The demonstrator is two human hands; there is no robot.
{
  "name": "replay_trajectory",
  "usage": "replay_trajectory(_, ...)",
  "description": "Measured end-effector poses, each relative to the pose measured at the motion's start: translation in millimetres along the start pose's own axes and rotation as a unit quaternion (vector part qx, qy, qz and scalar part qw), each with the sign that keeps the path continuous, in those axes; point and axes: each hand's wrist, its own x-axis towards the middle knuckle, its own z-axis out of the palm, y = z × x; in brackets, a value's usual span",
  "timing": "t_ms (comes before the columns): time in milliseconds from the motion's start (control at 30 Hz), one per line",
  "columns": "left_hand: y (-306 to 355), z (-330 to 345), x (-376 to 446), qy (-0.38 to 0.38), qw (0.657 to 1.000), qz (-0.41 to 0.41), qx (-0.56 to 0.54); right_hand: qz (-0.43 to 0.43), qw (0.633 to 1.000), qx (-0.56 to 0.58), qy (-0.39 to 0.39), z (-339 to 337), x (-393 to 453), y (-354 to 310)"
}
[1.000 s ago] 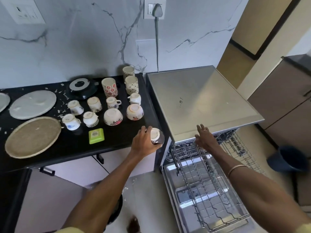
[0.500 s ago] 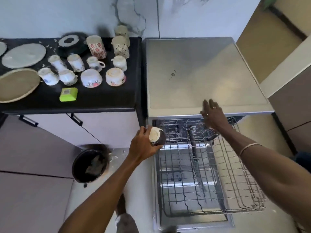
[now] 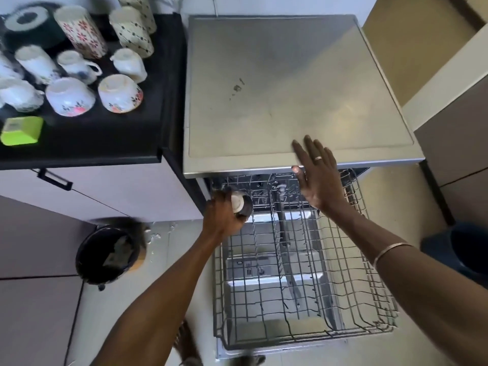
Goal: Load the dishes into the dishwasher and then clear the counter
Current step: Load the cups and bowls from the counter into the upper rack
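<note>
My left hand (image 3: 223,213) grips a small dark cup (image 3: 241,204) with a pale inside, held over the back left corner of the pulled-out wire rack (image 3: 303,273) of the dishwasher (image 3: 290,88). My right hand (image 3: 318,175) hovers with straight, spread fingers over the front edge of the dishwasher's steel top and the rack's back. Several white and patterned cups (image 3: 120,93) stand upside down on the black counter (image 3: 111,138) at the left. The rack holds no dishes that I can see.
A green box (image 3: 21,130) lies on the counter's front left. A black bin (image 3: 111,253) stands on the floor below the counter. A dark blue bucket (image 3: 459,249) sits on the floor at the right. A cabinet handle (image 3: 54,179) juts out under the counter.
My left hand has carried the cup from the counter's edge rightward and down over the rack. My view has tilted down toward the dishwasher. My right hand stays near the top's front edge.
</note>
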Motion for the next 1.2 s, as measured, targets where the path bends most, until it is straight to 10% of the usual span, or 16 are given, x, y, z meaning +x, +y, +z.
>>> replay_trajectory(500,-37.1,81.3,55.3,-0.021,0.984,0.025,0.177,-0.024,0.994,0.0,0.111,22.8,4.1,9.2)
replay_trajectory(1200,-35.3,96.9,41.1,-0.063,0.984,0.021,0.168,-0.011,0.997,-0.02,0.075,21.0,2.5,9.1)
